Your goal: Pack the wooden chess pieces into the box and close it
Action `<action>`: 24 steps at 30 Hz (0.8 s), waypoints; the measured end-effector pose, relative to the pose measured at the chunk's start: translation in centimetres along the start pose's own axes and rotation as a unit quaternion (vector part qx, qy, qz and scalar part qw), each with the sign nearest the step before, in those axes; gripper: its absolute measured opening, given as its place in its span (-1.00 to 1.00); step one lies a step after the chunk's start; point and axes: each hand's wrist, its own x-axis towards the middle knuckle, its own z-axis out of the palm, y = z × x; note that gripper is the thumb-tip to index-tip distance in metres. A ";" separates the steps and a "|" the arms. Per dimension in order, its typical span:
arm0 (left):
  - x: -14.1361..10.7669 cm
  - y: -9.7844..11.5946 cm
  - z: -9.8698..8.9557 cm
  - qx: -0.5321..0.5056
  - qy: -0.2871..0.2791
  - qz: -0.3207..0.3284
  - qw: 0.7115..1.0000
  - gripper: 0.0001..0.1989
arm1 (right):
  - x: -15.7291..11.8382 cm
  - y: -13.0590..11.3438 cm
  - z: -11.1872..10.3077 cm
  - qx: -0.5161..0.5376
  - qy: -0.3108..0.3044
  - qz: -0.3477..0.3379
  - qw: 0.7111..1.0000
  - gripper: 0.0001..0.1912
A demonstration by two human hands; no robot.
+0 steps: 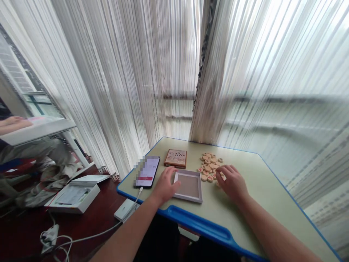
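My left hand (165, 185) grips the left side of a shallow, open box tray (200, 187), its thumb over the rim. The tray has pale walls and a bare brown bottom. To its right lies a loose heap of round wooden Chinese chess pieces (207, 169), some with red characters. My right hand (231, 180) is at the heap's near right edge, fingers bent and closed around a piece, which they partly hide. Behind the tray rests the box lid (176, 158), brown-edged with printed characters.
A phone (148, 171) with a white cable lies at the table's left edge. A blue trough (200, 223) runs along the near edge of the table (261, 182). On the floor at left are an open white box (73, 196) and a power strip (49, 236). Another person's arm (15, 125) rests on a white table.
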 end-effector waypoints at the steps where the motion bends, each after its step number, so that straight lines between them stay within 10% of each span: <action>1: 0.2 0.0 0.2 -0.013 0.002 -0.015 1.000 -0.62 | -0.3 0.8 0.2 0.023 0.002 0.018 1.000 -0.77; 9: 2.1 0.1 1.0 0.013 -0.003 -0.080 0.997 -0.69 | -1.1 0.8 0.1 0.087 0.020 0.122 0.988 -0.70; 24: 5.0 -1.3 2.0 -0.032 -0.064 0.062 0.996 -0.83 | -2.8 -1.6 -1.5 0.012 -0.052 0.390 0.919 -0.68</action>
